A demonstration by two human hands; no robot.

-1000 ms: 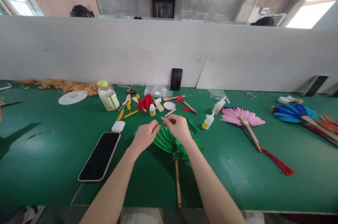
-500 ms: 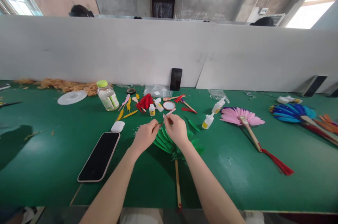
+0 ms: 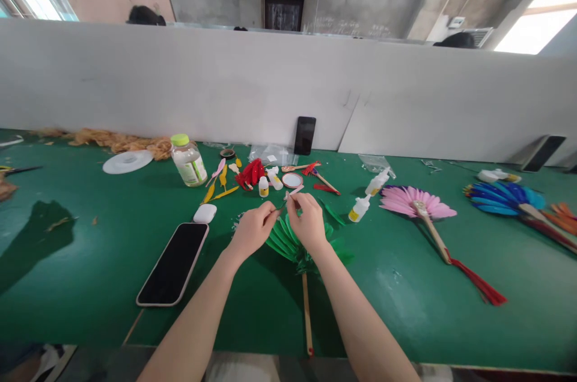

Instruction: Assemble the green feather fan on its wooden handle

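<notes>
Above the green feather fan, my two hands meet with fingertips close together. My left hand is closed in a pinch on a thin dark piece, too small to make out. My right hand is pinched too, with a small pale pink strip showing at its fingertips. The fan lies on the green table, its wooden handle pointing toward me. A loose green feather rests just right of my right hand. Two small white bottles stand beyond my fingers.
Left are a large phone, a white case and a green-lidded jar. Red feathers lie behind my hands. Glue bottles, a pink fan and a blue fan are right. A white partition runs behind.
The whole view has shifted slightly, so things appear a little further right. My hands remain over the green fan, fingertips still together. At the far left, a shadow on the table has changed shape.
</notes>
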